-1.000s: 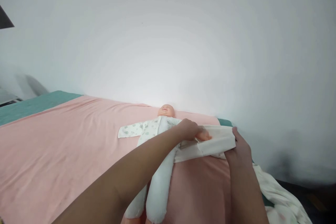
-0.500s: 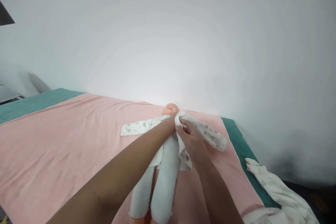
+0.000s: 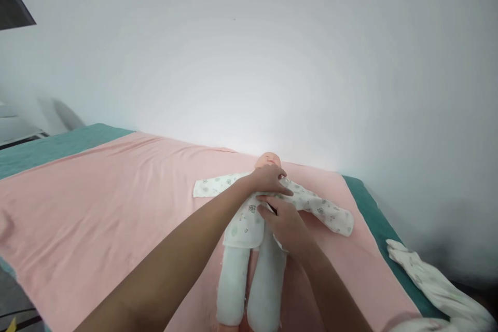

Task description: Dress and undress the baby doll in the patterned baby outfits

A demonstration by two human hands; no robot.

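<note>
A baby doll (image 3: 268,157) lies on its back on the pink sheet, in a white printed shirt (image 3: 246,225) with both sleeves spread and white leggings (image 3: 232,282). My left hand (image 3: 269,178) reaches across the doll's upper chest, fingers stretched apart, resting on the shirt near the neck. Just below it, my right hand (image 3: 286,222) has its thumb and index finger close together at the shirt's front edge, in a pinch. The cloth between these fingertips is largely hidden. The left front panel lies over the doll's belly.
A pink sheet (image 3: 116,207) covers the bed, over a green cover (image 3: 70,148) that shows at both sides. Another white printed garment (image 3: 436,280) lies at the right edge. A pale wall (image 3: 249,62) rises behind the bed.
My hands have left the raised right panel and shifted to the shirt's middle. The left panel now lies with its printed side up. My left hand's fingers have come into view.
</note>
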